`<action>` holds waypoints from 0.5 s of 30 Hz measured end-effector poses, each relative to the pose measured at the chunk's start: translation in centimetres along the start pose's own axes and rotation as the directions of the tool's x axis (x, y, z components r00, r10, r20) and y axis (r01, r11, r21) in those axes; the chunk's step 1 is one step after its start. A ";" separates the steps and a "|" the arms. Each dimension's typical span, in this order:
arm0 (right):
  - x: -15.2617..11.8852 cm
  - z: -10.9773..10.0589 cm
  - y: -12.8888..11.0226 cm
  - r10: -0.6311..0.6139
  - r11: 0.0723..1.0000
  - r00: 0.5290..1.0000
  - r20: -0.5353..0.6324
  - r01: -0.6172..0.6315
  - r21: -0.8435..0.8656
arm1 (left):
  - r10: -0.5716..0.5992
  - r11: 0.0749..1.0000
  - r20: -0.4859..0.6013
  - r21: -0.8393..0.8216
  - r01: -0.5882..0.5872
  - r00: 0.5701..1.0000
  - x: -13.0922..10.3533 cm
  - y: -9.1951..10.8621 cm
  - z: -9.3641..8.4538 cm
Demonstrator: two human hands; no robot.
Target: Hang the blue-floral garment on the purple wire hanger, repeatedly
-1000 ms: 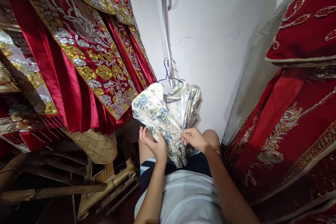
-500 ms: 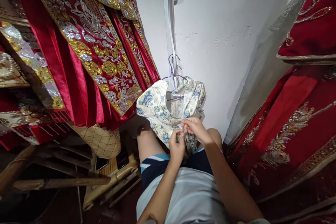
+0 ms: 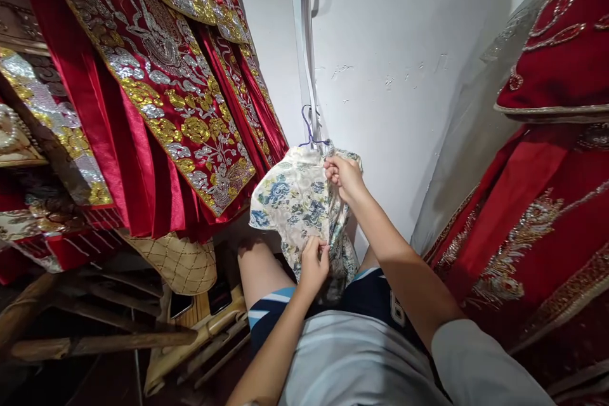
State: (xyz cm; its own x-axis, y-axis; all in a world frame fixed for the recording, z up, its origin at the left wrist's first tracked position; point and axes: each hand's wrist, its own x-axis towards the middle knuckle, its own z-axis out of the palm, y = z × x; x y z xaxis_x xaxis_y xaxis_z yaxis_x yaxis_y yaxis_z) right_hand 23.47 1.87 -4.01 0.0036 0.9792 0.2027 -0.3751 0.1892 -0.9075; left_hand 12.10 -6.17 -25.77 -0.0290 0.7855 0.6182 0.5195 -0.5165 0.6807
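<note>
A floral garment (image 3: 297,200), cream with blue and green print, hangs in front of me from a purple hanger (image 3: 310,130). My right hand (image 3: 345,176) is closed on its upper front edge near the neckline. Lower down, my left hand (image 3: 314,261) pinches the same front edge above my lap. Between the two hands the edge runs nearly straight and taut. The garment's lower part hangs between my knees, and its far side is mostly hidden behind the front panel.
Red, gold and silver embroidered costumes (image 3: 185,108) hang at the left. More red beaded clothing (image 3: 537,203) hangs at the right beside a clear plastic cover (image 3: 457,133). A bamboo chair (image 3: 204,323) with phones on it stands lower left. A white wall (image 3: 380,32) is ahead.
My right hand has moved up from beside the left hand to the neckline. The garment's front, gaping before, is now drawn up flat and closed. My left hand has shifted slightly down.
</note>
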 end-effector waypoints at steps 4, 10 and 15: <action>-0.3 0.7 -0.5 -0.058 0.998 0.997 0.059 0.056 0.030 | 0.004 0.998 0.170 0.056 -0.013 0.985 1.3 -1.0 -2.6; -1.1 0.0 1.7 -0.143 0.982 0.954 0.262 0.169 -0.080 | 0.182 0.983 -0.055 -0.025 -0.183 0.982 10.0 5.0 -7.3; -0.4 0.1 1.4 -0.259 0.924 0.911 0.320 0.330 -0.192 | 0.345 0.915 -0.026 0.232 -0.330 0.938 16.8 10.6 -9.2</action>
State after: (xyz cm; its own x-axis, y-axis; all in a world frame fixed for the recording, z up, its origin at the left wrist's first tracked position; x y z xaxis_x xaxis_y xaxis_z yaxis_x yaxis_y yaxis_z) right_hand 22.87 1.76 -5.31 -0.1957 0.8201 0.5376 -0.1676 0.5122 -0.8424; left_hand 9.30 -1.55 -4.53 0.1293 0.5501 0.8250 0.6834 -0.6523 0.3278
